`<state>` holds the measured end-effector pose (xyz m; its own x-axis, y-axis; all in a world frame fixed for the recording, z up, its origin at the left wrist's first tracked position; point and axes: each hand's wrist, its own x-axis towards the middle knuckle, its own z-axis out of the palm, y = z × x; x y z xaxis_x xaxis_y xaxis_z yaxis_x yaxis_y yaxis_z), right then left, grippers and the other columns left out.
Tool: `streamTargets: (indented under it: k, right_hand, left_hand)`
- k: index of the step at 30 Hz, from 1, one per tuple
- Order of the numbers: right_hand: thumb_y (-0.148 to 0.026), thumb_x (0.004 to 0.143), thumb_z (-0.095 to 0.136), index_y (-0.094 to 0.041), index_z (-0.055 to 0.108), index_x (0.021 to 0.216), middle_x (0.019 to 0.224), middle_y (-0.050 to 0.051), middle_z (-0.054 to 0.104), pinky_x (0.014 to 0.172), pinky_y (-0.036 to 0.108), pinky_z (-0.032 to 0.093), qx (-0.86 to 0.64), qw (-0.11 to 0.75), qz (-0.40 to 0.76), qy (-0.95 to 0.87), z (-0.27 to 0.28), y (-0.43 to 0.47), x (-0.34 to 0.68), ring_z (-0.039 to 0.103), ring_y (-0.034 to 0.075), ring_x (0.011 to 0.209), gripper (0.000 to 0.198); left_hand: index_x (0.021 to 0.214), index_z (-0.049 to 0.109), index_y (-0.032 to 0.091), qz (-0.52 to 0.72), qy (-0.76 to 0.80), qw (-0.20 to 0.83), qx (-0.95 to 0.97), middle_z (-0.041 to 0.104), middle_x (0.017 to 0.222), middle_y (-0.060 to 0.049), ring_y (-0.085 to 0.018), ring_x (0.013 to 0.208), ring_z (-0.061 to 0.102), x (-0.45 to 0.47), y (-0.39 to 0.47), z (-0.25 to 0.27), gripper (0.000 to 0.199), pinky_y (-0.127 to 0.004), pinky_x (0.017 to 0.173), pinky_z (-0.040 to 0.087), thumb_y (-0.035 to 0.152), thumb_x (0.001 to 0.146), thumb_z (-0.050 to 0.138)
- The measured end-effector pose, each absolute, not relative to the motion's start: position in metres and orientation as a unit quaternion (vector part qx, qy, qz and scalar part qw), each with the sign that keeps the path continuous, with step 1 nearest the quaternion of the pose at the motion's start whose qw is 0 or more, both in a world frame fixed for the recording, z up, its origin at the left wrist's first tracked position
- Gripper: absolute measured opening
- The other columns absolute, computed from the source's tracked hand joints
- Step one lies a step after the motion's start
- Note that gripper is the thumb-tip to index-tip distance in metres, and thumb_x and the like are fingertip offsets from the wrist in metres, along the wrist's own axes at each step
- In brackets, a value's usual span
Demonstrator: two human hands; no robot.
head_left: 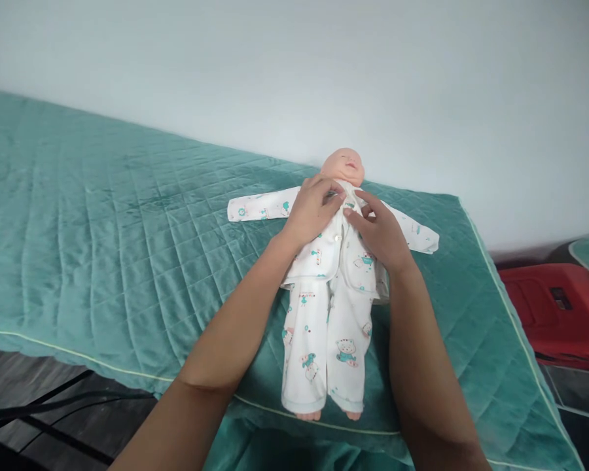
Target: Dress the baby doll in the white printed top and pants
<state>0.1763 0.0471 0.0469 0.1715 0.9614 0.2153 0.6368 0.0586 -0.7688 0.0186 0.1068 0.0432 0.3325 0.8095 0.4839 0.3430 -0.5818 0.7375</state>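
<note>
A baby doll [342, 167] lies on its back, its head toward the wall and its feet toward me. It wears a white printed jacket [319, 255] and matching trousers [307, 340], with toes showing below the cuffs. The jacket's sleeves spread out to both sides. Near the collar, my left hand [317, 208] pinches one front edge of the jacket. My right hand [380, 229] grips the opposite front edge, its fingertips close to the left ones. Lower down, the front edges hang apart, with a small button on the left one.
A green quilted cover [127, 242] with pale piping spreads under the doll and reaches a white wall [255, 72]. On the right, a red plastic object [559, 314] stands below the cover's edge. Dark metal bars [44, 405] show at lower left above a grey floor.
</note>
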Motion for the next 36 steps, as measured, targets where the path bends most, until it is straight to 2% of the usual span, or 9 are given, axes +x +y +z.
streamTargets:
  k: [3, 6, 11, 14, 17, 19, 24, 32, 36]
  right_hand:
    - [-0.042, 0.081, 0.068, -0.021, 0.061, 0.108, 0.088, 0.000, 0.060, 0.069, 0.030, 0.042, -0.693, 0.382, 0.113, -0.601, 0.056, 0.035, 0.166, 0.053, 0.014, 0.069, 0.035]
    - [-0.039, 0.086, 0.062, -0.019, 0.058, 0.098, 0.091, 0.003, 0.062, 0.065, 0.029, 0.036, -0.718, 0.322, 0.024, -0.617, 0.061, 0.026, 0.151, 0.053, 0.017, 0.074, 0.023]
    - [-0.033, 0.093, 0.051, -0.017, 0.057, 0.097, 0.096, 0.010, 0.064, 0.061, 0.030, 0.029, -0.753, 0.230, -0.034, -0.616, 0.065, 0.022, 0.134, 0.054, 0.020, 0.076, 0.018]
    - [-0.024, 0.090, 0.050, -0.017, 0.058, 0.089, 0.087, 0.009, 0.064, 0.061, 0.031, 0.029, -0.763, 0.214, -0.026, -0.610, 0.067, 0.022, 0.135, 0.053, 0.019, 0.071, 0.011]
    - [-0.021, 0.083, 0.054, -0.018, 0.059, 0.077, 0.072, 0.004, 0.062, 0.063, 0.031, 0.033, -0.752, 0.282, 0.044, -0.594, 0.069, 0.025, 0.147, 0.052, 0.017, 0.067, 0.008]
    - [-0.022, 0.079, 0.057, -0.019, 0.061, 0.073, 0.065, 0.001, 0.061, 0.062, 0.030, 0.036, -0.729, 0.355, 0.142, -0.568, 0.069, 0.028, 0.159, 0.052, 0.016, 0.063, 0.008]
    - [-0.027, 0.075, 0.064, -0.019, 0.065, 0.073, 0.058, -0.003, 0.056, 0.053, 0.025, 0.036, -0.621, 0.500, 0.356, -0.488, 0.062, 0.036, 0.174, 0.048, 0.010, 0.053, 0.009]
    - [-0.032, 0.074, 0.071, -0.019, 0.072, 0.082, 0.073, -0.001, 0.067, 0.062, 0.024, 0.047, -0.582, 0.561, 0.341, -0.480, 0.054, 0.035, 0.159, 0.058, 0.011, 0.064, 0.015]
    - [-0.033, 0.074, 0.074, -0.020, 0.075, 0.086, 0.080, 0.000, 0.071, 0.068, 0.027, 0.050, -0.572, 0.561, 0.351, -0.484, 0.053, 0.033, 0.160, 0.062, 0.013, 0.071, 0.018]
  left_hand:
    - [0.078, 0.065, 0.018, 0.427, 0.369, 0.304, 0.767, 0.065, 0.085, -0.003, -0.017, 0.086, 0.056, 0.013, 0.100, 0.054, 0.023, -0.031, 0.082, 0.043, 0.035, 0.091, 0.057]
    - [0.080, 0.068, 0.018, 0.375, 0.360, 0.357, 0.776, 0.064, 0.080, -0.002, -0.014, 0.073, 0.054, 0.005, 0.096, 0.063, 0.019, -0.028, 0.069, 0.041, 0.034, 0.087, 0.061]
    - [0.084, 0.070, 0.016, 0.325, 0.358, 0.421, 0.768, 0.066, 0.079, -0.001, -0.011, 0.068, 0.054, -0.005, 0.093, 0.072, 0.013, -0.025, 0.065, 0.041, 0.027, 0.084, 0.063]
    - [0.085, 0.071, 0.016, 0.339, 0.353, 0.437, 0.755, 0.067, 0.080, -0.002, -0.012, 0.071, 0.056, -0.004, 0.093, 0.071, 0.013, -0.025, 0.066, 0.042, 0.028, 0.083, 0.065]
    - [0.088, 0.072, 0.016, 0.352, 0.347, 0.453, 0.741, 0.068, 0.083, -0.003, -0.013, 0.075, 0.058, -0.002, 0.092, 0.070, 0.016, -0.026, 0.068, 0.042, 0.030, 0.082, 0.067]
    - [0.089, 0.073, 0.016, 0.355, 0.346, 0.469, 0.731, 0.068, 0.083, -0.003, -0.013, 0.074, 0.057, -0.002, 0.091, 0.070, 0.017, -0.026, 0.067, 0.042, 0.030, 0.082, 0.068]
    - [0.093, 0.076, 0.017, 0.381, 0.325, 0.507, 0.702, 0.069, 0.081, -0.003, -0.012, 0.069, 0.055, -0.001, 0.090, 0.062, 0.019, -0.026, 0.063, 0.039, 0.031, 0.082, 0.068]
    - [0.093, 0.078, 0.019, 0.465, 0.297, 0.555, 0.622, 0.075, 0.092, -0.005, -0.016, 0.083, 0.064, 0.003, 0.086, 0.039, 0.021, -0.029, 0.077, 0.047, 0.035, 0.080, 0.074]
    - [0.091, 0.078, 0.019, 0.483, 0.303, 0.563, 0.598, 0.074, 0.088, -0.004, -0.015, 0.081, 0.065, 0.004, 0.086, 0.035, 0.022, -0.028, 0.076, 0.049, 0.036, 0.077, 0.078]
